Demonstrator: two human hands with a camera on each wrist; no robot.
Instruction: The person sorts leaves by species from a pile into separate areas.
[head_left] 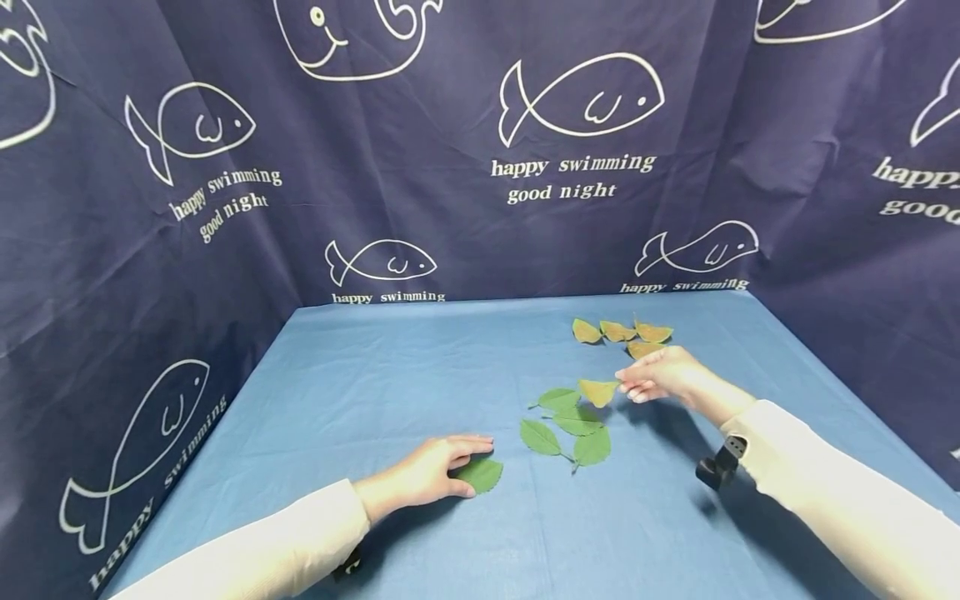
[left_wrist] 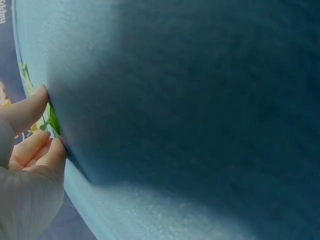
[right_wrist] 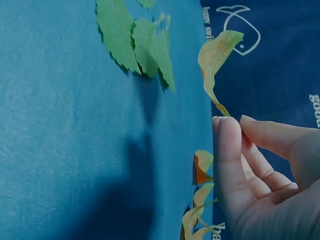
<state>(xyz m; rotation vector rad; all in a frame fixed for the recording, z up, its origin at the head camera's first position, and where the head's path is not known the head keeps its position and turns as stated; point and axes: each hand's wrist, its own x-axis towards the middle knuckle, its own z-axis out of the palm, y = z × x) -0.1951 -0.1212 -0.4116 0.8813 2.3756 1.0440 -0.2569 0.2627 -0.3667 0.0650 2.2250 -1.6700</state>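
Observation:
My right hand (head_left: 660,375) pinches a yellow leaf (head_left: 597,392) by its stem; in the right wrist view the leaf (right_wrist: 215,60) stands up from the fingertips of the hand (right_wrist: 265,170). Several green leaves (head_left: 577,421) lie in a group left of and below it. At the front centre my left hand (head_left: 423,472) rests on the cloth, thumb and fingers around a single green leaf (head_left: 482,474). The left wrist view shows that leaf (left_wrist: 53,120) between the thumb and fingers of the hand (left_wrist: 35,155); whether they grip it is unclear.
Several yellow-brown leaves (head_left: 618,332) lie toward the back right, just beyond my right hand. A blue cloth (head_left: 375,358) covers the table, and dark curtains (head_left: 465,167) with fish drawings hang at the back and both sides.

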